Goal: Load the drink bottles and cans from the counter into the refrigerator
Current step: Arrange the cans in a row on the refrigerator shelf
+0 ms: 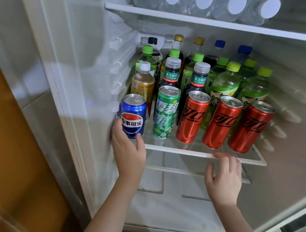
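A refrigerator [97, 59] stands open before a person loading drinks, its glass shelf [182, 151] at hand height and crowded front to back. Above both hands, on the upper shelf, water bottles [203, 1] lie on their sides with caps facing out. Beyond the fingertips, green-capped bottles [225, 82] and darker ones fill the rear rows. Just past the right hand [224, 177], three slim red cans [222, 123] line the front, with a green can [165, 111] between the two hands.

The blue can [133, 113] stands upright at the shelf's near left corner, close against the side wall. The left hand [129, 155] grips it low, fingers curled round the far side and thumb on the near side by the base. The right hand holds nothing. Its bent fingertips rest on the shelf's front rim and its thumb is spread apart below.

The can is probably full, so fairly heavy for its size and stiff enough for a firm squeeze. Its thin wall would dent under a pinch, and the painted metal looks smooth and likely slick. A wrap round the middle of the body seems safer than the low hold. It should slide easily on glass, and the tall red neighbours look easy to topple.
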